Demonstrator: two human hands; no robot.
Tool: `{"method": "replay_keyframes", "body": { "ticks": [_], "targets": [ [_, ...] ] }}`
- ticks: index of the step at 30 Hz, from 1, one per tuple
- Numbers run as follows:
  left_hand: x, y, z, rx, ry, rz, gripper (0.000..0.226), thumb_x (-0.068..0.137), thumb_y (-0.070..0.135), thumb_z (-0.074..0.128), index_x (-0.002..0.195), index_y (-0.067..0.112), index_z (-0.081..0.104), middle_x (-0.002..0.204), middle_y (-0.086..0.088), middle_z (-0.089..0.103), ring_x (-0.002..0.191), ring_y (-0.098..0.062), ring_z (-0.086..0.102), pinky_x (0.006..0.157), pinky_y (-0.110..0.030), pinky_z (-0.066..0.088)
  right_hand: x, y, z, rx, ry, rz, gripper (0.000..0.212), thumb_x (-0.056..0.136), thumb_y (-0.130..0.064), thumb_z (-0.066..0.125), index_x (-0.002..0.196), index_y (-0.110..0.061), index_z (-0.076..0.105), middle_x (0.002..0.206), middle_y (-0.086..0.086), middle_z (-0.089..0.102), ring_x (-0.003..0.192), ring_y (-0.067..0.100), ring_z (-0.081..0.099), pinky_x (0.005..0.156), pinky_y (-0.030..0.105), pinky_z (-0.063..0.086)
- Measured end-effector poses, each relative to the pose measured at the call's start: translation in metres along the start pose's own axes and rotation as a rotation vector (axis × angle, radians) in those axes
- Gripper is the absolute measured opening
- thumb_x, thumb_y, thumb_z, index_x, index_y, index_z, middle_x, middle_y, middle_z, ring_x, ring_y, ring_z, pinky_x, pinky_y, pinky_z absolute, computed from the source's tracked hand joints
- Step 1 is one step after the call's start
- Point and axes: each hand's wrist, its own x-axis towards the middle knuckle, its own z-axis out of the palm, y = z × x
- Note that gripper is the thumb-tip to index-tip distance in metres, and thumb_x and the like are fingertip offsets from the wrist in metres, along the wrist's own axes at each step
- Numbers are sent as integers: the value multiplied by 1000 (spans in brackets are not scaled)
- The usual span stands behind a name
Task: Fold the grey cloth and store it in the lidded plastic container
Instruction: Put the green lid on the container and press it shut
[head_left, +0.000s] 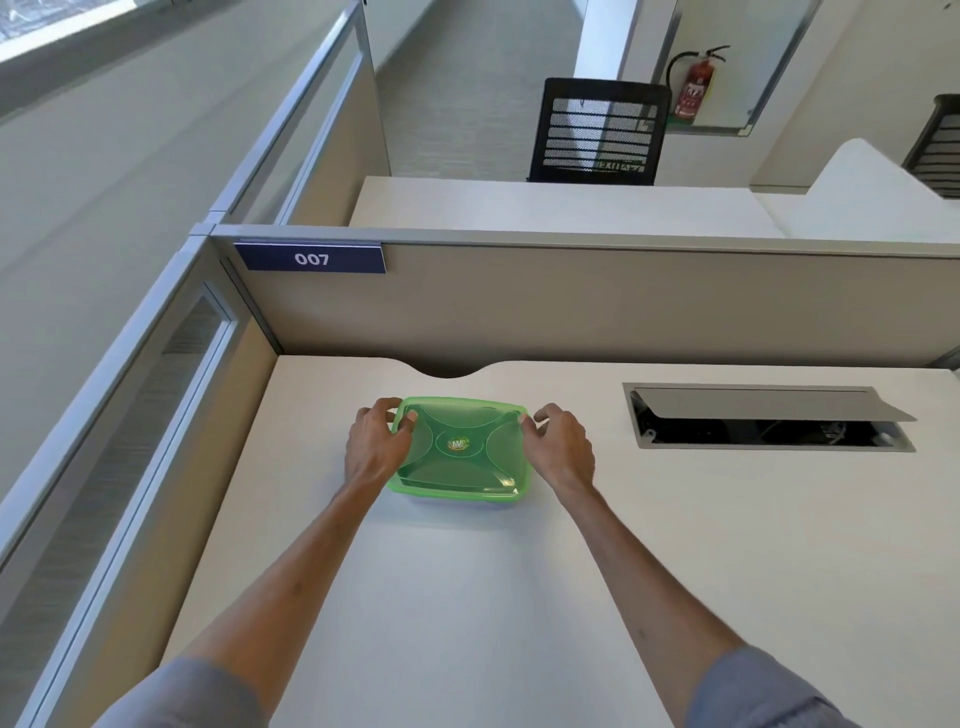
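A green translucent plastic container (460, 449) stands on the white desk (467, 597) with its lid on. My left hand (376, 444) grips the container's left side, thumb pressing on the lid's far-left corner. On the opposite side my right hand (563, 449) holds the far-right corner, fingers curled over the rim. A round sticker sits at the lid's middle. No grey cloth is visible outside the container; through the green lid I cannot tell what lies inside.
An open cable hatch (769, 418) with a raised grey flap is set into the desk at the right. Beige partitions (571, 306) wall the desk at the back and left. A black mesh chair (597, 132) stands beyond.
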Motion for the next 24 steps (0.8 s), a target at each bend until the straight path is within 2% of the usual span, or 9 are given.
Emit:
{"method": "replay_keyframes", "body": {
  "ticks": [4, 7, 8, 12, 14, 16, 19, 22, 24],
  "targets": [
    [6, 3, 1, 17, 17, -20, 47, 109, 49, 59, 143, 18, 68, 134, -12, 77, 121, -36, 72, 98, -45, 54, 15, -7, -5, 321, -89, 214, 37, 106, -42, 64, 109, -7, 74, 109, 17, 81, 95, 39, 81, 84, 53, 69],
    [17, 5, 0, -71, -22, -135, 49, 109, 54, 57, 139, 18, 71, 134, -15, 78, 124, -41, 71, 104, -47, 55, 24, -7, -2, 445, -99, 264, 39, 105, -31, 69, 99, 7, 74, 111, 24, 81, 92, 39, 80, 83, 54, 70],
    [21, 4, 1, -120, -30, -172, 49, 108, 54, 58, 137, 18, 72, 134, -17, 77, 123, -42, 70, 106, -47, 56, 27, -8, -1, 469, -98, 278, 37, 104, -28, 70, 94, 7, 73, 111, 24, 81, 89, 38, 79, 83, 55, 70],
    [37, 0, 4, -370, -69, -300, 44, 105, 47, 68, 133, 12, 73, 134, -21, 73, 126, -46, 67, 110, -54, 57, 34, -8, 2, 457, -95, 273, 28, 103, -27, 72, 86, -5, 69, 110, 25, 81, 96, 43, 81, 83, 55, 70],
    [42, -2, 6, -501, -85, -360, 37, 104, 36, 71, 127, 7, 74, 133, -24, 73, 122, -44, 66, 98, -49, 55, 37, -8, 3, 452, -88, 273, 30, 103, -29, 72, 85, -6, 67, 109, 26, 80, 97, 45, 81, 83, 55, 70],
    [44, -3, 9, -514, -58, -369, 32, 103, 29, 71, 120, 3, 75, 130, -26, 74, 111, -41, 65, 92, -49, 55, 40, -8, 5, 449, -83, 276, 31, 102, -31, 73, 84, -7, 65, 108, 24, 80, 95, 45, 81, 82, 56, 70],
    [41, -2, 14, -458, 12, -352, 32, 103, 30, 69, 116, 2, 75, 126, -24, 75, 104, -37, 61, 95, -50, 56, 44, -8, 9, 423, -89, 269, 32, 103, -33, 71, 84, -8, 65, 109, 23, 79, 95, 44, 80, 84, 55, 69],
    [41, -4, 14, -527, -18, -358, 32, 105, 28, 69, 121, 1, 74, 127, -22, 74, 105, -34, 60, 91, -46, 52, 46, -7, 12, 415, -89, 268, 31, 103, -31, 71, 83, -9, 65, 109, 23, 79, 95, 45, 81, 84, 55, 69],
    [41, -6, 10, -582, -61, -395, 30, 105, 24, 70, 125, 3, 75, 128, -20, 73, 107, -33, 61, 94, -44, 53, 48, -4, 13, 417, -82, 261, 31, 103, -29, 72, 82, -8, 64, 108, 24, 79, 95, 45, 80, 86, 56, 69]
  ]
}}
